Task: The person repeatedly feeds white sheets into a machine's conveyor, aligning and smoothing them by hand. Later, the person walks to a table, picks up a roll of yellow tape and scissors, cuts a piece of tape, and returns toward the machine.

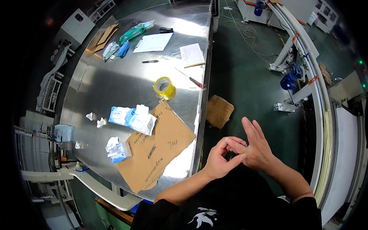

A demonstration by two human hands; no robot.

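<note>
Cardboard sits off left by the bench edge, nearer the left hand, whose fingers kinda pinch the outstretched right hand.

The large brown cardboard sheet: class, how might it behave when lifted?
The cardboard sheet looks thin and broad, probably light yet fairly stiff. Its ragged edge may bend or tear. The larger packet overlapping it could shift too.
</note>
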